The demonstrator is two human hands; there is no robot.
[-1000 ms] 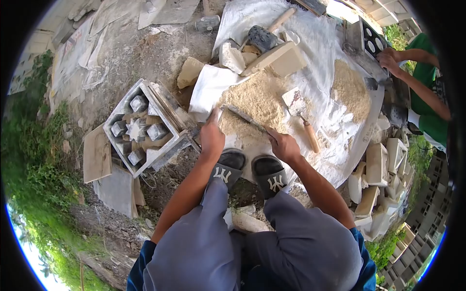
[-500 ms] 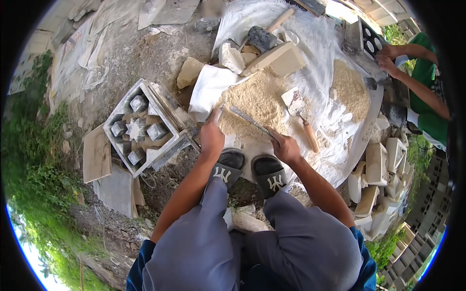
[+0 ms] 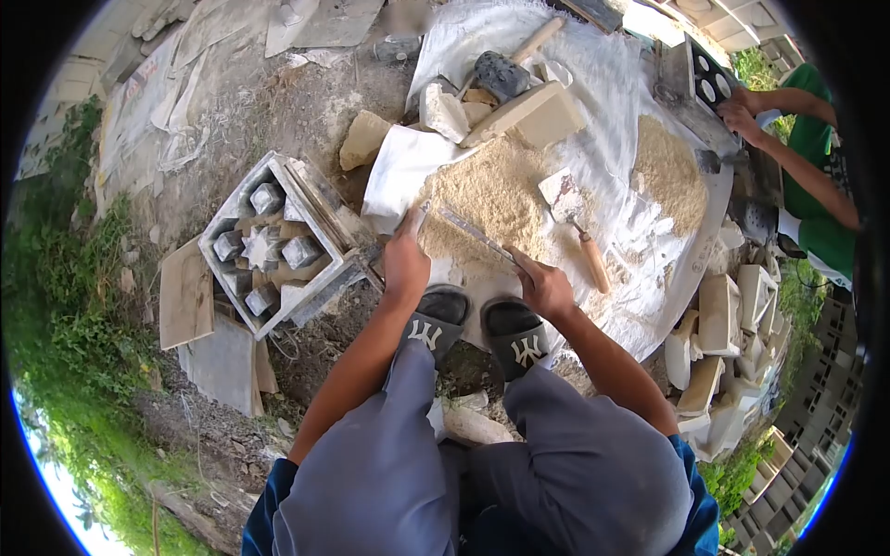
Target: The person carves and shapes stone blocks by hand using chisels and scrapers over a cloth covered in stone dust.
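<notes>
My left hand is closed around a small grey metal tool, of which only a narrow tip shows beyond the fingers. In my right hand is a long flat metal bar, angled up and left over a heap of tan sandy powder. The bar's far end stops short of the left hand's tool. A trowel with a wooden handle lies right of the heap, its blade dusted with powder. Left of my left hand sits a square mould with a star and several raised blocks inside.
A mallet rests behind the heap beside a pale block and broken chunks. White sheeting lies under the powder. Cast pieces are stacked at right. Another person's hands hold a perforated panel at upper right.
</notes>
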